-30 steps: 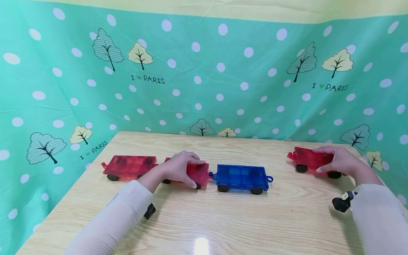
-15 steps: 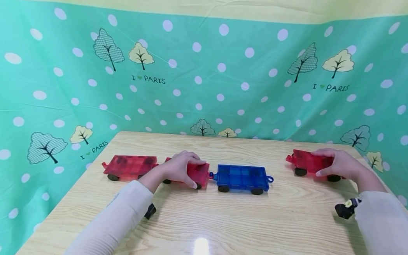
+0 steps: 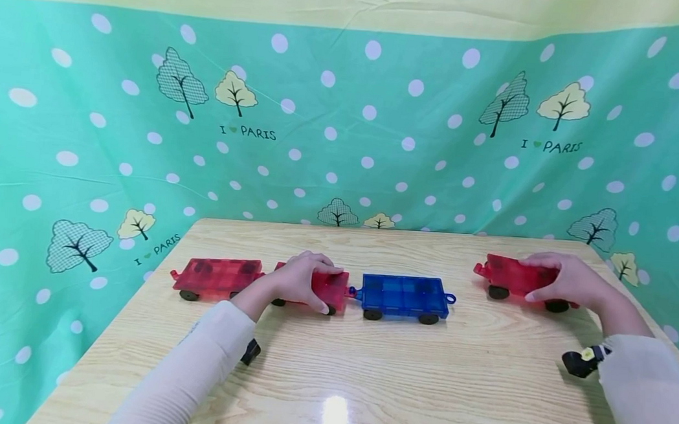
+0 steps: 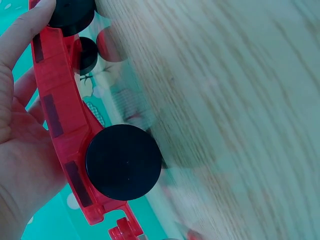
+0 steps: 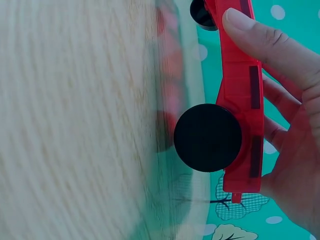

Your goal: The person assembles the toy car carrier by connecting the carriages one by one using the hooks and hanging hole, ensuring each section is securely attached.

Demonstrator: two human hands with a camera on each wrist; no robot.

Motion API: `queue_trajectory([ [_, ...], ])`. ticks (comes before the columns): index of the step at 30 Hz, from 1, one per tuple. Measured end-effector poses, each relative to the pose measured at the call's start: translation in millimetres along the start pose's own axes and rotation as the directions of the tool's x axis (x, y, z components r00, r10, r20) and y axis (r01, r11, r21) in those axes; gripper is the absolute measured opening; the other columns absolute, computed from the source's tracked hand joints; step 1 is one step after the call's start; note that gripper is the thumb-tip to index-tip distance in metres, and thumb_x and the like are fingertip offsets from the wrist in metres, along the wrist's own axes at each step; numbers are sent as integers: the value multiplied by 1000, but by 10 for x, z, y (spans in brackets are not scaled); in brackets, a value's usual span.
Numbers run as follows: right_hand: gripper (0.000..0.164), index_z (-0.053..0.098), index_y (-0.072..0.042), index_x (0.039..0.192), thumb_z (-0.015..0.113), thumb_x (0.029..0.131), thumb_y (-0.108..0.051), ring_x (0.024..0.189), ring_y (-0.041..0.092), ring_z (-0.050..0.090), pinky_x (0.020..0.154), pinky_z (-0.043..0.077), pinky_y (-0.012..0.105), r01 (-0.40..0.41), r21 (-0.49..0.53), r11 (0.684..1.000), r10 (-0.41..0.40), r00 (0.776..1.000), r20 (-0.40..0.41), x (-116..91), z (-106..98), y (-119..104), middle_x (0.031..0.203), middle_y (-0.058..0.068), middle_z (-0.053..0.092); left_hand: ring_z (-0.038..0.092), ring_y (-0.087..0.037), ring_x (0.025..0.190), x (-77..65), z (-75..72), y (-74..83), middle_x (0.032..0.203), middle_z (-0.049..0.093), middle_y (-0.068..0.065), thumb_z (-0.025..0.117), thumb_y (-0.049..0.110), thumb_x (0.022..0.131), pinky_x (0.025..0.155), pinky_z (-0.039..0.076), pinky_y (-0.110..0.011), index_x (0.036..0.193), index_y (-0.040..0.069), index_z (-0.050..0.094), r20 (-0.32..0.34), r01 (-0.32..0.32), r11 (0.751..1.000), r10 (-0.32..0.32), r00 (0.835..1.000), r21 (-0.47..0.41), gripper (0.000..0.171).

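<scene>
Three flat toy train cars stand in a row on the table: a red car (image 3: 217, 278) at the left, a second red car (image 3: 333, 291) in the middle and a blue car (image 3: 402, 295) at the right. My left hand (image 3: 302, 280) grips the middle red car across its sides, thumb near a black wheel (image 4: 125, 162). Hitches link the middle car to the blue one. Farther right, my right hand (image 3: 568, 283) holds another red car (image 3: 511, 275) by its sides, slightly angled, its hitch pointing left. In the right wrist view this car's wheel (image 5: 208, 138) is close to the tabletop.
The wooden table (image 3: 399, 384) ends in a back edge just behind the cars. A green dotted curtain (image 3: 346, 108) hangs behind it and along both sides. The blue car's ring hitch (image 3: 449, 298) points right, toward the right-hand car.
My right hand has brought its red car slightly down and toward me. The left hand and the row of three cars have stayed in place.
</scene>
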State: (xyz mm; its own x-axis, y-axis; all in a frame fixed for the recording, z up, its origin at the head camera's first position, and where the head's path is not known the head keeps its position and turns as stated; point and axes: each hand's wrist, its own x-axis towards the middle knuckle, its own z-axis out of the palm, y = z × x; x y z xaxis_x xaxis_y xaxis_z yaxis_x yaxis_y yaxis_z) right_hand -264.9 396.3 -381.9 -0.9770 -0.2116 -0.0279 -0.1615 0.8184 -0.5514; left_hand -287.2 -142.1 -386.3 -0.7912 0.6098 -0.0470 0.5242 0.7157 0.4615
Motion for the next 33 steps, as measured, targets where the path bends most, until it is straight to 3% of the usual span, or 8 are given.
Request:
queue_trajectory([
  [7, 89, 54, 0, 137, 88, 67, -43, 121, 52, 35, 81, 52, 56, 21, -25, 999, -21, 1000, -17, -64, 15, -36, 140, 30, 41, 40, -21, 125, 3, 3, -10, 134, 52, 4, 91, 35, 66, 99, 41, -44, 137, 25, 59, 1, 10, 1000, -10, 1000, 0, 78],
  [12, 85, 55, 0, 136, 89, 67, -38, 120, 52, 34, 77, 55, 50, 29, -18, 999, -29, 999, -18, -125, 43, -77, 139, 30, 41, 40, -21, 126, 1, 8, -17, 134, 52, 4, 91, 35, 66, 99, 41, -44, 137, 25, 59, 2, 9, 1000, -9, 1000, -6, 78],
  [25, 80, 60, 1, 131, 91, 66, -33, 122, 50, 35, 80, 52, 44, 79, 0, 997, -79, 996, -45, -276, 165, -115, 136, 28, 46, 40, -20, 125, -3, 14, -17, 133, 52, 5, 90, 35, 66, 99, 40, -43, 137, 24, 59, 1, -1, 1000, 1, 1000, 0, 78],
  [33, 77, 64, -1, 127, 92, 63, -36, 119, 48, 39, 81, 50, 39, 124, -43, 991, -126, 990, -59, -359, 244, -122, 132, 26, 50, 40, -20, 126, 1, 5, -18, 135, 51, 5, 90, 36, 66, 101, 38, -45, 138, 25, 58, 1, 0, 1000, 0, 1000, 1, 79],
])
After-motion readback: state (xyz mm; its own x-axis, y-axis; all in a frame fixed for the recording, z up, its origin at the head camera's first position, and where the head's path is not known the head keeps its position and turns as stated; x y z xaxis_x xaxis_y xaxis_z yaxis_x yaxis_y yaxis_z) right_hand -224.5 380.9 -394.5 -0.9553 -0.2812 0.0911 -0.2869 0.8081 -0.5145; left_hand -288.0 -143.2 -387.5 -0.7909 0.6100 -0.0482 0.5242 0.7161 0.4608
